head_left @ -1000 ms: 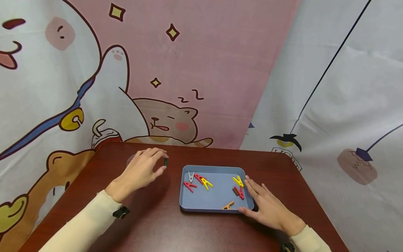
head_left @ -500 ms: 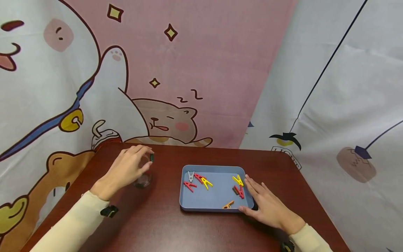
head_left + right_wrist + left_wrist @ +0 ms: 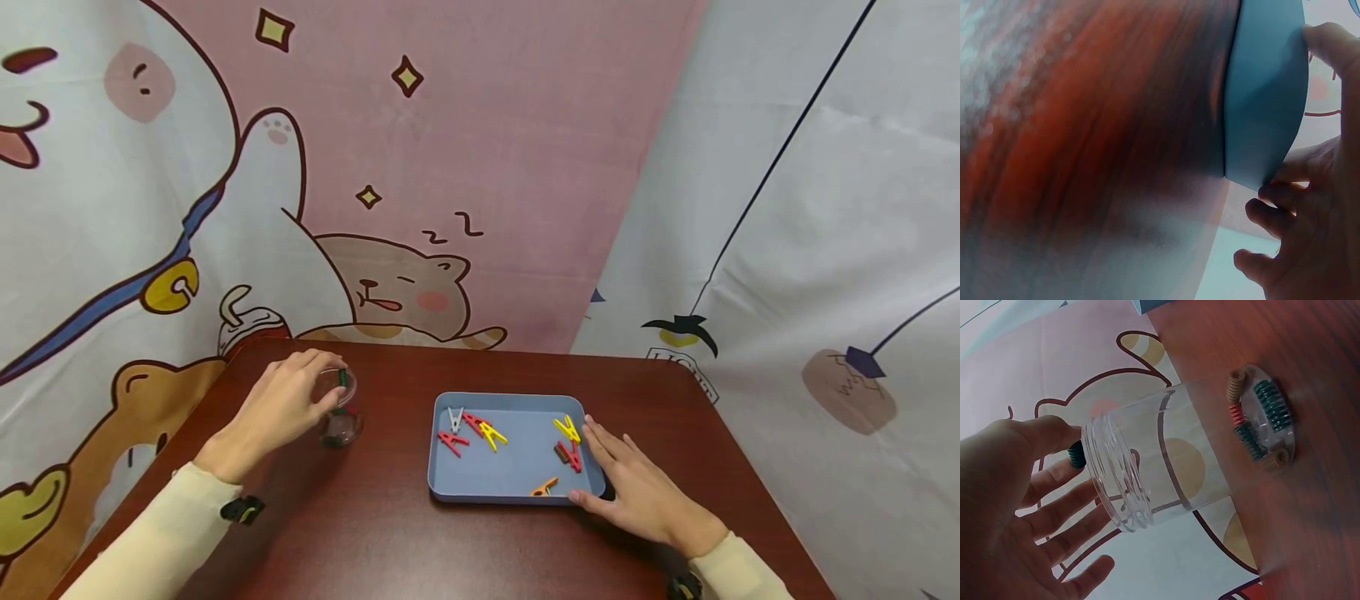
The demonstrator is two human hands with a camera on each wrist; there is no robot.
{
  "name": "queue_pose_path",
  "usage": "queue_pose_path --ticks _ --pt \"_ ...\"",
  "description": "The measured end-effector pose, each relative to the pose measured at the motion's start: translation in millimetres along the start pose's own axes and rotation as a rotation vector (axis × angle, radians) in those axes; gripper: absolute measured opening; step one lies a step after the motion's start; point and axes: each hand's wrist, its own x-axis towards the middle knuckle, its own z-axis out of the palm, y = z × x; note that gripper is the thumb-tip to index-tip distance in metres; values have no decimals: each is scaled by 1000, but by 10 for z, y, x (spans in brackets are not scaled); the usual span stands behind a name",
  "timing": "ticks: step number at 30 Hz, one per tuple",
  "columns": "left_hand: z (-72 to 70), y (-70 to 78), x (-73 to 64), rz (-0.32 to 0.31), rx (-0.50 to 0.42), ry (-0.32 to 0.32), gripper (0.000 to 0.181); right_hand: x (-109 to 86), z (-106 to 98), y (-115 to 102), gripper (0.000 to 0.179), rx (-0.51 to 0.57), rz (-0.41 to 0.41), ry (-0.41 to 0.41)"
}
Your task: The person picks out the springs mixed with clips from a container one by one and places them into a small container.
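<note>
My left hand (image 3: 273, 412) pinches a small dark green coil spring (image 3: 1076, 454) between thumb and index finger. The spring is right at the mouth of a clear plastic jar (image 3: 1116, 478), with the other fingers spread beside the threaded neck. Inside the jar, brown, red and green springs (image 3: 1272, 405) lie at the bottom. On the right, my right hand (image 3: 645, 500) rests against the near right corner of a blue-grey tray (image 3: 495, 483). Its thumb touches the front rim, and its fairly straight fingers lie along the right side.
Several small clothespins lie in the tray, among them a grey clothespin (image 3: 455, 419), a yellow clothespin (image 3: 492, 437) and an orange clothespin (image 3: 544, 487). A dark brown spring (image 3: 562, 454) sits beside a red one. Behind the brown table (image 3: 390, 533) hangs a cartoon-printed cloth (image 3: 525, 167).
My left hand has moved left with the green spring, from beside the tray to the jar's mouth. More of the jar now shows. The right hand and tray have stayed put.
</note>
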Motion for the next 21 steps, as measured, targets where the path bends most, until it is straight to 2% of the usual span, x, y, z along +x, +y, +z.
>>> queue_pose_path --ticks 21 --pt "29 -66 -47 -33 -43 -6 33 3 7 -1 117 15 11 -3"
